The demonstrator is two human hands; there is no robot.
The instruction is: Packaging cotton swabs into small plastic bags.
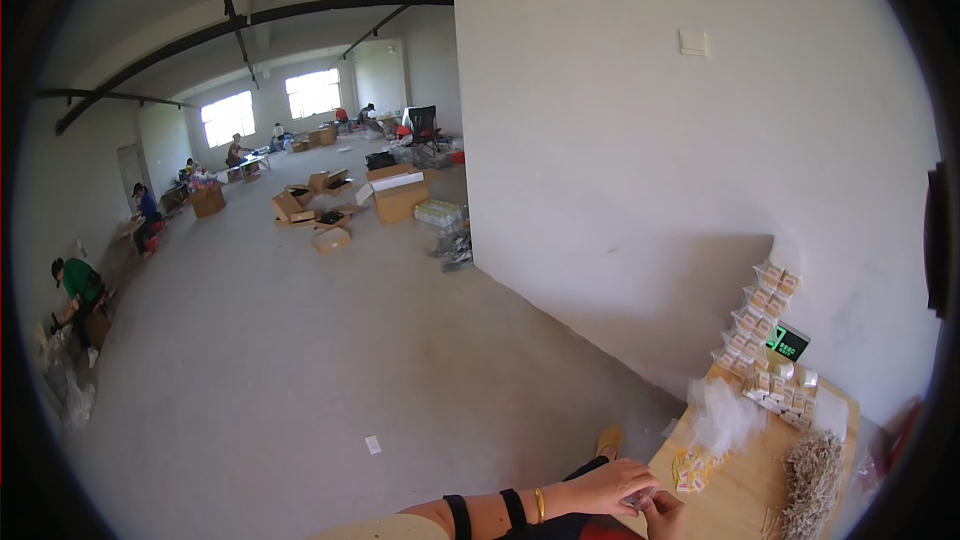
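My left hand reaches in from the lower edge, with a gold bangle and two black straps on its arm. Its fingers are closed on a small clear plastic piece at the table's near left edge. My right hand meets it there, thumb and fingers pinched on the same piece; its exact kind is too small to tell. Beyond the hands on the wooden table lies a pile of small yellow-and-white packets. A heap of clear plastic bags sits just behind them.
A mass of thin pale strips lies at the table's right. Clear trays of small boxes rise in a stack against the wall, beside a lit green sign. Open cartons stand on the floor farther off. Several people work along the far walls.
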